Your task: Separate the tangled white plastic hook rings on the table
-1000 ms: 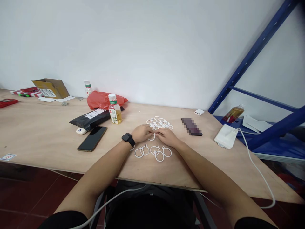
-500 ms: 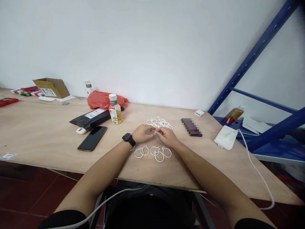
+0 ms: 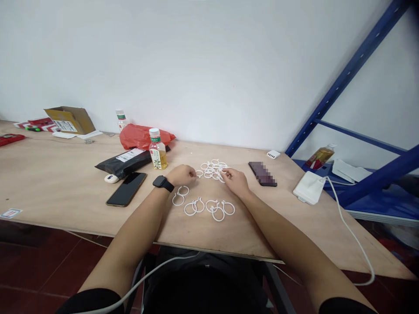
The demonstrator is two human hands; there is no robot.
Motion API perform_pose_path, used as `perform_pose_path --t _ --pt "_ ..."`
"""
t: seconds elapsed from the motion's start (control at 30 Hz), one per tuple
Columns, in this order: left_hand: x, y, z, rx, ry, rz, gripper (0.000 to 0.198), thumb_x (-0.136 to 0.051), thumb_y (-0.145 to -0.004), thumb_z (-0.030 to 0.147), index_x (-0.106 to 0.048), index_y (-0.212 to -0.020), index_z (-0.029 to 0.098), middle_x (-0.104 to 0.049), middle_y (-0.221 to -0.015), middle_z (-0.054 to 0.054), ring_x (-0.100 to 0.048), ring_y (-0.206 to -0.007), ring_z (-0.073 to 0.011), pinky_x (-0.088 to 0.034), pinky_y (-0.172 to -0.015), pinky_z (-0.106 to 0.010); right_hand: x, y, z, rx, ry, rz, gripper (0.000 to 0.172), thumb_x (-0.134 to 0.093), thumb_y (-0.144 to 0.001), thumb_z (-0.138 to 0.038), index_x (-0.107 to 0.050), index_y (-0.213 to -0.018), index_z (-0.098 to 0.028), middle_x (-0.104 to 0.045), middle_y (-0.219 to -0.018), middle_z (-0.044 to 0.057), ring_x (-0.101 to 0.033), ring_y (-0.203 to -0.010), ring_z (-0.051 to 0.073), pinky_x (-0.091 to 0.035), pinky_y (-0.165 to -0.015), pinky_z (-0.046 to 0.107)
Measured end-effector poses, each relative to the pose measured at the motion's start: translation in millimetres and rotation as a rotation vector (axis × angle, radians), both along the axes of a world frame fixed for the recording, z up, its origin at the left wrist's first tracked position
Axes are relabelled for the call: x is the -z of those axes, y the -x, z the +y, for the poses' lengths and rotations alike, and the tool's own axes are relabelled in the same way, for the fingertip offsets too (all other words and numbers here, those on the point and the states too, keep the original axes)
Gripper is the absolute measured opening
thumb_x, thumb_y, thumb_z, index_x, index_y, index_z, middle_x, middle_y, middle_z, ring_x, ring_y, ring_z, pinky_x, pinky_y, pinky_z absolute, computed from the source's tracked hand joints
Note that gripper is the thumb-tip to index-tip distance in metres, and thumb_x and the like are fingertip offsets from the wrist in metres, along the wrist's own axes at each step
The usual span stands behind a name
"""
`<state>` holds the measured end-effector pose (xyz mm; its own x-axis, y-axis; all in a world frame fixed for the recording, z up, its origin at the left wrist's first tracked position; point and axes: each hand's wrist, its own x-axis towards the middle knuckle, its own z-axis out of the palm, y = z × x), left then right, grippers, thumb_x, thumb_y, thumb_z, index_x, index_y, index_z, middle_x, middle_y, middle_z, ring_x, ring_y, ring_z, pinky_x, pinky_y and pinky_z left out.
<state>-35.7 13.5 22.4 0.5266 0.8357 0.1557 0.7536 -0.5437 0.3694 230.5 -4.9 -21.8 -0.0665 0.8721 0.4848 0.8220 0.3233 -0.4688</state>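
My left hand (image 3: pixel 183 175), with a black watch (image 3: pixel 163 183) on its wrist, is closed, and a white plastic ring (image 3: pixel 199 174) with a small clip shows at its fingertips. At the right edge of a pile of similar white rings (image 3: pixel 214 165), my right hand (image 3: pixel 235 181) has its fingers pinched on a ring that they partly hide. Nearer the table's front edge lie several loose rings (image 3: pixel 218 213). Two more rings (image 3: pixel 178 199) rest below my left wrist.
Left of my hands are a drink bottle (image 3: pixel 158 150), a black parcel (image 3: pixel 124 162), a phone (image 3: pixel 127 189), a white earbud case (image 3: pixel 111 179) and a red bag (image 3: pixel 137 137). To the right lie a dark phone-like object (image 3: pixel 262 174) and a white power bank (image 3: pixel 308 187) with a cable.
My hands, together on one ring before, have parted. The left moved leftward and uncovered two rings below its wrist; the right shifted slightly right and up to the pile.
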Motion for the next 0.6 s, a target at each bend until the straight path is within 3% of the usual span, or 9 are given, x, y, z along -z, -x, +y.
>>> perform_pose_path --t 0.1,0.23,0.37,0.47,0.6 --pt "-4.6 11.7 1.9 -0.031 0.148 0.111 0.02 -0.06 -0.069 0.028 -0.072 -0.083 0.019 -0.072 -0.083 -0.001 -0.063 -0.073 -0.0157 -0.044 -0.063 -0.023 -0.7 6.7 -5.7 -0.109 -0.015 -0.06 0.019 -0.057 -0.087 -0.033 -0.071 -0.097 -0.026 -0.075 -0.092 0.001 -0.068 -0.084 0.018 -0.049 -0.075 0.028" --pt "-9.4 20.6 0.9 -0.114 0.155 0.241 0.024 -0.063 -0.065 0.033 -0.07 -0.083 0.019 -0.072 -0.086 -0.003 -0.063 -0.076 -0.0181 -0.042 -0.062 -0.023 -0.5 13.4 -9.6 -0.223 0.006 -0.108 0.018 -0.056 -0.087 -0.029 -0.071 -0.098 -0.027 -0.074 -0.096 0.0 -0.068 -0.084 0.017 -0.049 -0.076 0.028" --pt "-4.7 21.6 2.9 -0.142 0.211 0.331 0.024 -0.065 -0.064 0.037 -0.07 -0.077 0.018 -0.071 -0.081 -0.007 -0.062 -0.072 -0.0199 -0.042 -0.06 -0.025 2.9 11.7 -8.2 -0.246 -0.011 -0.102 0.017 -0.057 -0.087 -0.027 -0.071 -0.097 -0.026 -0.074 -0.096 0.0 -0.067 -0.08 0.017 -0.048 -0.075 0.03" --pt "3.8 13.7 4.9 -0.095 0.164 0.256 0.017 -0.065 -0.067 0.033 -0.07 -0.074 0.018 -0.071 -0.077 -0.005 -0.062 -0.069 -0.0179 -0.042 -0.06 -0.024 4.0 10.8 -7.8 -0.26 -0.021 -0.092 0.017 -0.057 -0.087 -0.027 -0.071 -0.097 -0.026 -0.075 -0.094 0.001 -0.067 -0.08 0.018 -0.048 -0.075 0.03" --pt "14.1 -6.5 1.0 -0.01 -0.002 0.07 0.019 -0.062 -0.072 0.023 -0.071 -0.088 0.019 -0.073 -0.087 -0.006 -0.064 -0.075 -0.0181 -0.045 -0.065 -0.024 1.1 14.4 -10.4 -0.28 -0.011 -0.079 0.018 -0.058 -0.087 -0.027 -0.072 -0.097 -0.026 -0.075 -0.093 0.002 -0.067 -0.08 0.018 -0.049 -0.074 0.03"
